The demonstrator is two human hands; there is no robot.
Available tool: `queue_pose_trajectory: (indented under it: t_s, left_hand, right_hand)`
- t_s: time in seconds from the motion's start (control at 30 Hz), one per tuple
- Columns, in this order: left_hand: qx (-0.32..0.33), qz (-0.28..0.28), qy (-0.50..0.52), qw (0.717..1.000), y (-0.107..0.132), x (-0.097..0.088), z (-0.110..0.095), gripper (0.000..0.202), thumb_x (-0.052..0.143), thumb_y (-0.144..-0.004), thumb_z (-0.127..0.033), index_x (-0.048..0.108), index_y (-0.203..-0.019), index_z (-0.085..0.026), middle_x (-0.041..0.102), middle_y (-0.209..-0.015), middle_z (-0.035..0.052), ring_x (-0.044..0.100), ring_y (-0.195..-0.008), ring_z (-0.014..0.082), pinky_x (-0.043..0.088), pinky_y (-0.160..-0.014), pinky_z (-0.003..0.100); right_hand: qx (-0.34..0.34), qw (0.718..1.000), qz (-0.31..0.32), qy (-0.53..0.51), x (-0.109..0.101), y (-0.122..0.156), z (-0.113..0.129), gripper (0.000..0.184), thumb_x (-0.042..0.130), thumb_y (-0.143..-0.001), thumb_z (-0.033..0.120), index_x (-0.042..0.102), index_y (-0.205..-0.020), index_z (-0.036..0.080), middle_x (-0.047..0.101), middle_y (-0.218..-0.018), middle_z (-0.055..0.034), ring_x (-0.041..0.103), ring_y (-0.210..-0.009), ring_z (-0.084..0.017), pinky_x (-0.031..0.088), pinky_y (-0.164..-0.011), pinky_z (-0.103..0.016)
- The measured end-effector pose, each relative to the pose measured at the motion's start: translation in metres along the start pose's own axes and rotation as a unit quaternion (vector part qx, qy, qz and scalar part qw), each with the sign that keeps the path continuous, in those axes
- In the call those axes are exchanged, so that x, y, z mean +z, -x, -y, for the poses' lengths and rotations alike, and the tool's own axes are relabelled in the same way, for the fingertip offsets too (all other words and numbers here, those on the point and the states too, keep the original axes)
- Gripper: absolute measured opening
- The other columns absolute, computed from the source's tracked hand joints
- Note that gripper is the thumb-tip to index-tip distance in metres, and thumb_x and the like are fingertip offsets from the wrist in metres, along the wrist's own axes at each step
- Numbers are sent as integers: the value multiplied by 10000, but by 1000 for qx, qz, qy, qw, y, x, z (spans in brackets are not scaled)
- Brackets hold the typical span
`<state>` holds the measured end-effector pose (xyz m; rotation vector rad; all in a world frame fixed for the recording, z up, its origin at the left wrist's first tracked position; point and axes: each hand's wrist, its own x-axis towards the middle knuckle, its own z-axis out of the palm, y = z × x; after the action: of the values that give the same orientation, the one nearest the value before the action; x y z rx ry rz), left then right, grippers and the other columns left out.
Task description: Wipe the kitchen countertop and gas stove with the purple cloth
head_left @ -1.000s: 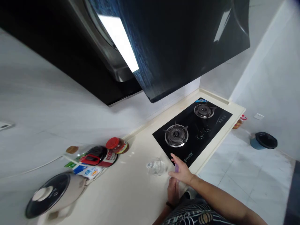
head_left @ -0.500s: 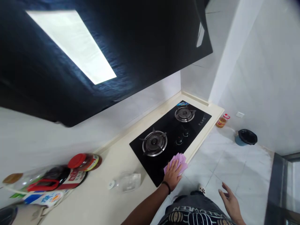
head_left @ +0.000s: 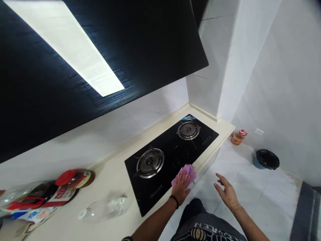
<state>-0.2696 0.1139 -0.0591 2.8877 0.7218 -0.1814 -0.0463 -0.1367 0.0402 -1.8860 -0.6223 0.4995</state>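
My left hand [head_left: 180,188], with a dark band at the wrist, lies over a pink cloth [head_left: 190,171]. It presses the cloth down on the front edge of the black glass gas hob [head_left: 156,191], near the knobs. The left burner [head_left: 150,162] and the right burner [head_left: 188,130] carry dark pan supports. My right hand [head_left: 227,192] hangs in the air in front of the counter, fingers apart and holding nothing. A clear plastic bottle [head_left: 105,209] lies on its side on the cream countertop [head_left: 112,182], left of the hob.
Low over the hob hangs a black range hood [head_left: 160,43]. A red-lidded jar [head_left: 75,178] and dark sauce bottle [head_left: 59,194] stand at the counter's left. On the floor at right are an oil bottle [head_left: 238,137] and a black-lined bin [head_left: 266,159].
My left hand and the cloth have slid rightward along the hob's front edge. My right hand has come up and closer to the counter. The camera view has shifted.
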Motion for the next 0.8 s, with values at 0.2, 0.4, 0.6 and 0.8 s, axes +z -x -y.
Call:
queue_pose_trajectory:
  t_s: [0.2, 0.4, 0.6, 0.8]
  left_hand:
    - [-12, 15, -12, 1000, -42, -2, -17, 851, 659, -1023, -582, 412, -1792, -313, 275, -1913, 104, 233, -1764, 438, 234, -1417, 674]
    - [82, 17, 20, 996, -188, -19, -73, 897, 625, -1044, -598, 324, -1823, -270, 168, -1935, 131, 173, -1780, 436, 188, -1425, 712]
    - [97, 11, 43, 994, -327, -47, -129, 771, 562, -1073, -492, 400, -1799, -289, 226, -1923, 114, 200, -1776, 421, 203, -1423, 712]
    - [65, -75, 71, 993, -380, -41, -129, 671, 532, -1096, -443, 485, -1756, -335, 405, -1864, 104, 322, -1732, 422, 307, -1385, 712]
  right_hand:
    - [80, 996, -17, -38, -18, -23, -38, 725, 676, -782, 769, 838, -1257, 245, 863, -916, -94, 816, -867, -306, 657, -724, -421]
    - [93, 994, -59, -21, -61, -87, -49, 783, 671, -799, 754, 802, -1353, 216, 863, -928, -90, 802, -877, -304, 640, -767, -432]
    - [141, 984, -109, -20, -97, -132, -66, 859, 673, -775, 827, 797, -1383, 233, 875, -973, -105, 812, -903, -326, 647, -808, -450]
    - [168, 977, -124, -33, -109, -163, -77, 835, 679, -751, 842, 815, -1338, 263, 878, -930, -95, 820, -902, -331, 653, -806, -445]
